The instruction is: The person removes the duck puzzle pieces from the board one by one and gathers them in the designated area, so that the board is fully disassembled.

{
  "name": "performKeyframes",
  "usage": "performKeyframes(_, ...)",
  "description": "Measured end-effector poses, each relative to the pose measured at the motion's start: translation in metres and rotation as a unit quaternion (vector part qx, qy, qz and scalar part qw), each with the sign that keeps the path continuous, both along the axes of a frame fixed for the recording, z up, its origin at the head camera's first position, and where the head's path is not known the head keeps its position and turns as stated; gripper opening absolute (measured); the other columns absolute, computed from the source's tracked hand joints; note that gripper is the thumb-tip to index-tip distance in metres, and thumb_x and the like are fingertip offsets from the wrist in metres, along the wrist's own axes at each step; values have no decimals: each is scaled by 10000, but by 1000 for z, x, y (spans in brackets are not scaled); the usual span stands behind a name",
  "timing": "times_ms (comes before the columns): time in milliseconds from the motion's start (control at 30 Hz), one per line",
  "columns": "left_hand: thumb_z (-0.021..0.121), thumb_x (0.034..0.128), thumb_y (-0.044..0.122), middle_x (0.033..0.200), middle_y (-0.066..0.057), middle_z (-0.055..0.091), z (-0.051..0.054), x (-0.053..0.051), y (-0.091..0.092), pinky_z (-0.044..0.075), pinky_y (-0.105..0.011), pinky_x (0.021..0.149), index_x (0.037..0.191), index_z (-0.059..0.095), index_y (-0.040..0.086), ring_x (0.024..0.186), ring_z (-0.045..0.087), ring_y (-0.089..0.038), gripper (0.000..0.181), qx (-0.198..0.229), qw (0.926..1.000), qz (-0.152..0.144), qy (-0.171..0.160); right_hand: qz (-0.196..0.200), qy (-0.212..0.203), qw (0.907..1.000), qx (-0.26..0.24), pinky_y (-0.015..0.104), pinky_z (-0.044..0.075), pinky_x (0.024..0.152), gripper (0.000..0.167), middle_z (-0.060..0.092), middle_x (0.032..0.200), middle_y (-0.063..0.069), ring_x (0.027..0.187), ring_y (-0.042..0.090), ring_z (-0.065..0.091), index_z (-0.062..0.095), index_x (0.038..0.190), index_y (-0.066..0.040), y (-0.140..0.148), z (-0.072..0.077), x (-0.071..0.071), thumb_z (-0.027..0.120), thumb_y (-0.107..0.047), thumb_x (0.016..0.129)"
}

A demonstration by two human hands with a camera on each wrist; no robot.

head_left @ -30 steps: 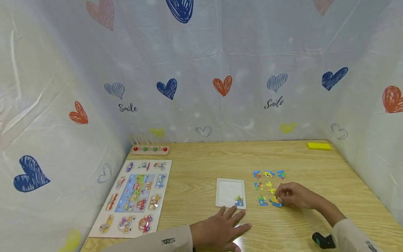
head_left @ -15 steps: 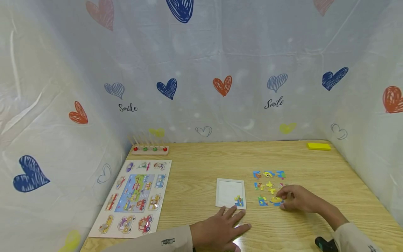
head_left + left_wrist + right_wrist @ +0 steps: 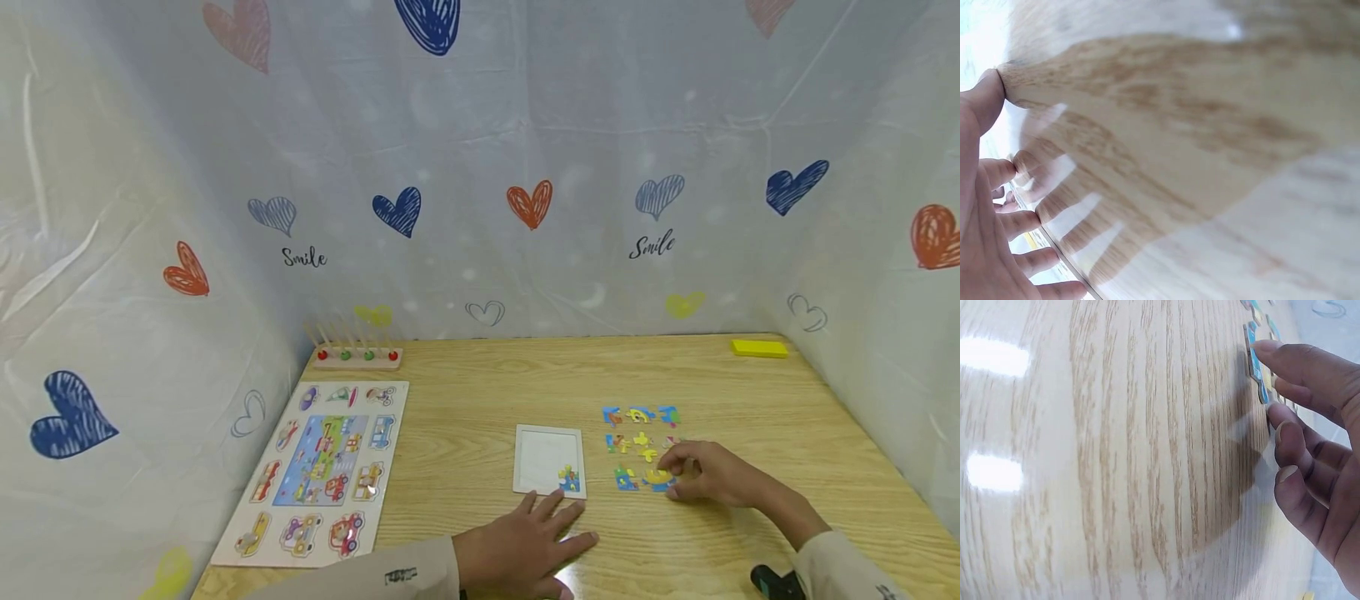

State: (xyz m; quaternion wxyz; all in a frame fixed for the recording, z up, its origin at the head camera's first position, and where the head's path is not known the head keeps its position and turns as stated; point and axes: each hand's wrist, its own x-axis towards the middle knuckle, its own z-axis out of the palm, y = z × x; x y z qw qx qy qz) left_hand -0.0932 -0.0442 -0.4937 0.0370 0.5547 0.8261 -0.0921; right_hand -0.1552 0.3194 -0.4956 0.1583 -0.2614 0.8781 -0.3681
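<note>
A small white puzzle tray (image 3: 536, 458) lies mid-table, with joined puzzle pieces (image 3: 570, 478) in its lower right corner. My left hand (image 3: 525, 546) is spread flat before it, fingertips at the tray's near edge. In the left wrist view, the fingers (image 3: 1019, 225) are spread and meet the table and tray edge. My right hand (image 3: 705, 475) pinches the right end of a blue and yellow puzzle piece (image 3: 657, 479) between thumb and index finger. That piece (image 3: 1252, 353) lies low by the table in the right wrist view. Loose puzzle pieces (image 3: 640, 440) lie in rows; the hand partly covers one.
A large vehicle puzzle board (image 3: 255, 517) lies at the left. Behind it stands a peg stand (image 3: 358, 358) with red and green beads. A yellow block (image 3: 760, 348) sits at the far right corner. A dark object (image 3: 776, 582) lies beside the right sleeve. Heart-printed sheets enclose the table.
My right hand has shifted slightly right and opened its pinch a little. The blue and yellow piece, tilted a second ago, now lies flatter in its row. My left hand has stayed still.
</note>
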Motion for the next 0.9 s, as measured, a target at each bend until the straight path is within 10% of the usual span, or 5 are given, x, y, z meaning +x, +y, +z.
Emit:
performKeyframes(533, 289, 1005, 673, 1629, -84, 292, -1, -2, -3, 464, -449, 1065, 1578, 282, 268, 1467, 340, -339, 701, 104, 9999, -88, -53, -184, 35, 9998, 22, 231, 442, 618, 313, 624, 959, 1, 755, 16, 487, 688, 1117, -78, -5, 5, -5, 773, -278, 892)
performKeyframes(900, 391, 986, 669, 1654, -124, 250, 6, -26, -25, 451, -521, 1079, 1587, 261, 258, 1475, 339, -396, 740, 128, 9972, 616, -403, -202, 106, 9988, -440, 215, 436, 520, 307, 629, 952, 30, 581, -19, 425, 676, 1129, -7, -22, 6, -5, 747, -221, 920)
